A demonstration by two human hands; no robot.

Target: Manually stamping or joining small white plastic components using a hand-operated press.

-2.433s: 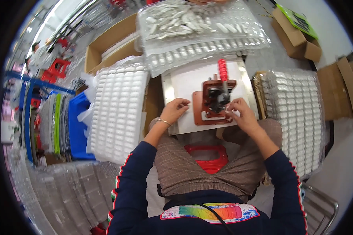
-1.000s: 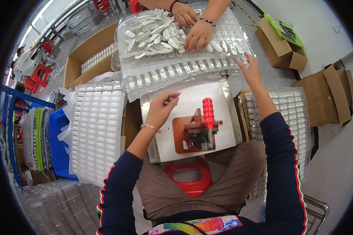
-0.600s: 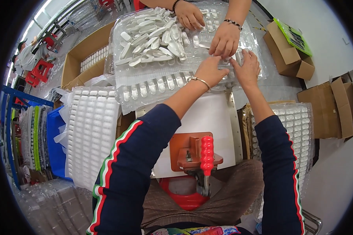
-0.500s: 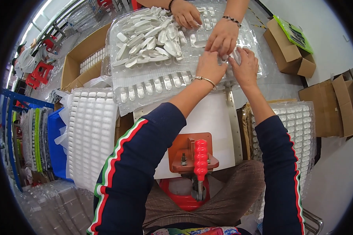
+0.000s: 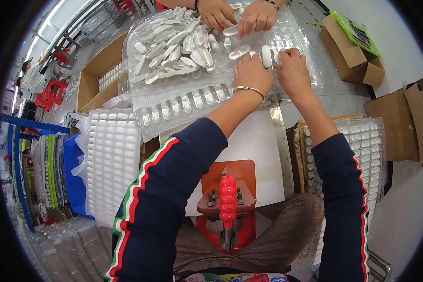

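At the far right part of a clear plastic tray (image 5: 174,96), both my hands bend over its pockets. My left hand (image 5: 253,77), wearing a bangle at the wrist, has its fingers drawn together against a white oval piece (image 5: 267,57). Close beside it, my right hand (image 5: 293,75) curls its fingers down at the tray; whatever lies under them is hidden. Another white oval piece (image 5: 240,52) lies just left of my left fingertips. A heap of white oval pieces (image 5: 176,44) covers the tray's left half, and a near row of pockets holds more.
Across the tray, another person's hands (image 5: 256,19) handle pieces. A toggle clamp with a red handle (image 5: 228,202) stands before my lap. Stacked filled trays flank me at left (image 5: 113,160) and right (image 5: 362,150). Cardboard boxes (image 5: 395,120) stand at the right, a blue bin (image 5: 74,169) at the left.
The other person's hands have drawn back from mine toward the far edge. My hands have moved slightly apart and upward, and the white oval piece between them now shows.
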